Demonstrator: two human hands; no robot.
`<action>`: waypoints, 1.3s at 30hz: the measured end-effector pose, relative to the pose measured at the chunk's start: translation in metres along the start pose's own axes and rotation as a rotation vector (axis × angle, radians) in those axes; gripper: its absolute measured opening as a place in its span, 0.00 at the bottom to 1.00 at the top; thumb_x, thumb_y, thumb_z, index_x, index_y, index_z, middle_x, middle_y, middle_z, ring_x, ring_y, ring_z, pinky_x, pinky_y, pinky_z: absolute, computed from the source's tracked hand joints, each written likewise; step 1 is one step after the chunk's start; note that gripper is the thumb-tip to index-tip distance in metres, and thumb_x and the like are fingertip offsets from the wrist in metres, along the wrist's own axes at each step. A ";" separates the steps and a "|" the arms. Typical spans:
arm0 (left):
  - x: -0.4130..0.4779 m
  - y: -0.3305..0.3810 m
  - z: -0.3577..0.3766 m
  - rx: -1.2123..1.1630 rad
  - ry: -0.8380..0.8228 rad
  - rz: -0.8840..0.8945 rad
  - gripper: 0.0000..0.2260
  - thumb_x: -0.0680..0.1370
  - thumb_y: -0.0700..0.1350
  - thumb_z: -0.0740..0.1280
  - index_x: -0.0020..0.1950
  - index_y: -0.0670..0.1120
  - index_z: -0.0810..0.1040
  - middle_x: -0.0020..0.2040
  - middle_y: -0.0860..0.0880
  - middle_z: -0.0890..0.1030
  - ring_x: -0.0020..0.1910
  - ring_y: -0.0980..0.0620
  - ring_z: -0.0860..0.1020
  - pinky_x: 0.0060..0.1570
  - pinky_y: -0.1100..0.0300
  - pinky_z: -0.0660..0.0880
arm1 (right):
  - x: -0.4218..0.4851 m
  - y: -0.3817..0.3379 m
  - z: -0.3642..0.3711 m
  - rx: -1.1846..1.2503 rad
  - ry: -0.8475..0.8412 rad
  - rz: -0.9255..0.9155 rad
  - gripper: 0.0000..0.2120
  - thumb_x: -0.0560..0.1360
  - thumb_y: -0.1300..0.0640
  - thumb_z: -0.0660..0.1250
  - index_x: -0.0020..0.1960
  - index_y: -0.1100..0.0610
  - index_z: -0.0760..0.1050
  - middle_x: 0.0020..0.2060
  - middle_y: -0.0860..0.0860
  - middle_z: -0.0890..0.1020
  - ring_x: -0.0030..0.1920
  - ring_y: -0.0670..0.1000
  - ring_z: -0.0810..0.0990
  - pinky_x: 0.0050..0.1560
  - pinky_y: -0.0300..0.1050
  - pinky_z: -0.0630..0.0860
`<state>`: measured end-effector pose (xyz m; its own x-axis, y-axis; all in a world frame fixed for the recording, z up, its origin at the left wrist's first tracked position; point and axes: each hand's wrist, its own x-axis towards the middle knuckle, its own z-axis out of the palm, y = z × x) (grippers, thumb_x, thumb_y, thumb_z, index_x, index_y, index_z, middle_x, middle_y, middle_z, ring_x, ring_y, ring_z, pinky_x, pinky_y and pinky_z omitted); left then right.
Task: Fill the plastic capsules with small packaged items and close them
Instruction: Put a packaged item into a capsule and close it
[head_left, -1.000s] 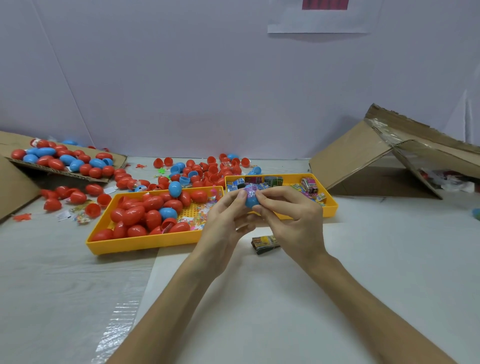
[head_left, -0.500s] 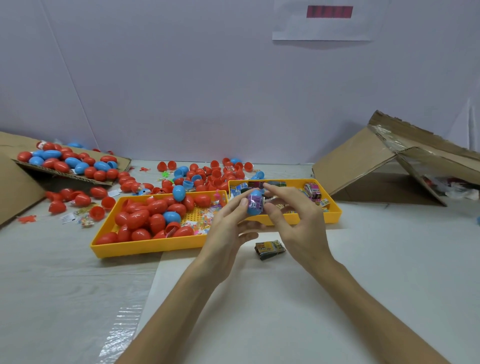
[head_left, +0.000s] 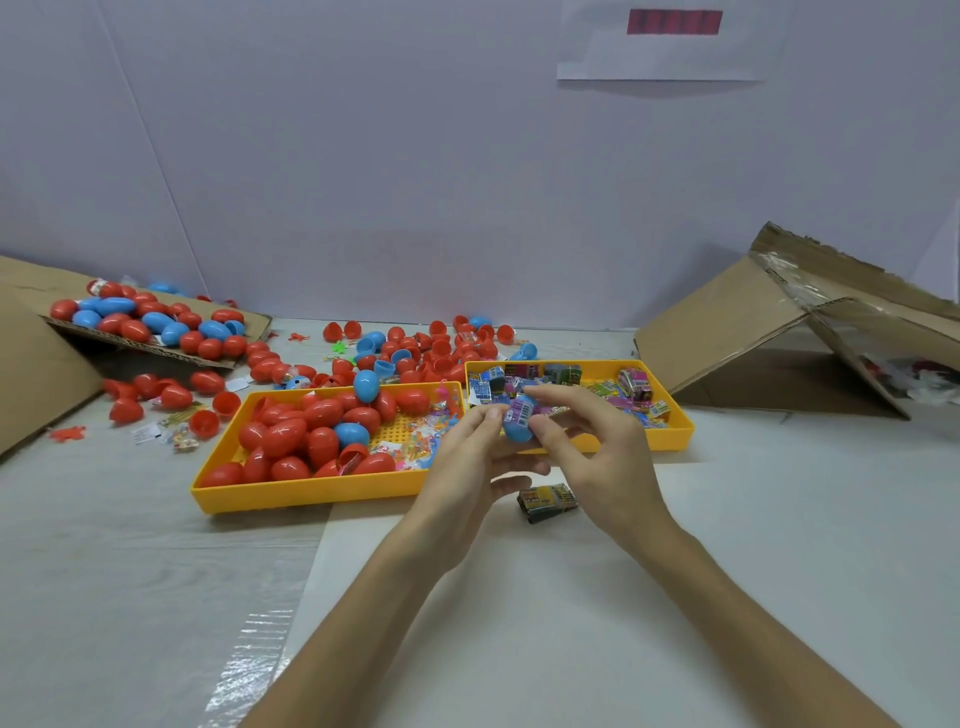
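Your left hand (head_left: 467, 457) pinches the blue plastic capsule half (head_left: 518, 428) above the yellow plastic trays (head_left: 311, 493). Your right hand (head_left: 592, 447), fingers half curled, seems to press a small purple printed packet (head_left: 521, 409) into it. Closing remains, and many red capsules (head_left: 291, 431) look unfilled.

left hand (head_left: 467, 457) pinching | right hand (head_left: 597, 452) pinching | fingertips meeting

Bright, even light from above fills the scene, with soft shadows under the hands (head_left: 519, 457) and the paper (head_left: 660, 47) at upper right. Glare streaks the clear tape (head_left: 249, 660) at lower left. Wide-angle bending stretches the edges, and fine print looks soft.
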<state>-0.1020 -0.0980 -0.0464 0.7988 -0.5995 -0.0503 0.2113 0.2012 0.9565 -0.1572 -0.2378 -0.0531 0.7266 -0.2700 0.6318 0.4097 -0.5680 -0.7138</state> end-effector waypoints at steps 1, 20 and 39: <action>0.000 0.001 0.001 -0.008 -0.017 -0.022 0.20 0.86 0.55 0.56 0.65 0.41 0.74 0.55 0.38 0.84 0.42 0.49 0.83 0.52 0.51 0.75 | 0.000 0.000 0.000 0.004 -0.003 0.009 0.12 0.77 0.55 0.68 0.59 0.51 0.82 0.51 0.44 0.84 0.49 0.48 0.84 0.49 0.42 0.80; -0.001 -0.011 0.010 0.124 0.028 0.161 0.14 0.87 0.51 0.53 0.61 0.42 0.72 0.37 0.42 0.84 0.33 0.49 0.79 0.36 0.59 0.77 | 0.012 0.005 -0.021 0.369 -0.156 0.352 0.14 0.70 0.52 0.75 0.53 0.57 0.84 0.43 0.55 0.87 0.43 0.52 0.85 0.50 0.52 0.83; 0.000 -0.008 0.007 0.163 0.029 0.331 0.12 0.83 0.53 0.60 0.59 0.46 0.74 0.32 0.45 0.79 0.32 0.48 0.78 0.34 0.56 0.77 | 0.011 -0.001 -0.016 0.509 -0.106 0.348 0.18 0.63 0.47 0.80 0.49 0.52 0.84 0.46 0.54 0.86 0.49 0.55 0.85 0.52 0.53 0.83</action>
<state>-0.1077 -0.1055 -0.0516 0.8247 -0.5002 0.2641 -0.1523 0.2532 0.9553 -0.1585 -0.2523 -0.0408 0.9050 -0.2786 0.3216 0.3316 -0.0117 -0.9433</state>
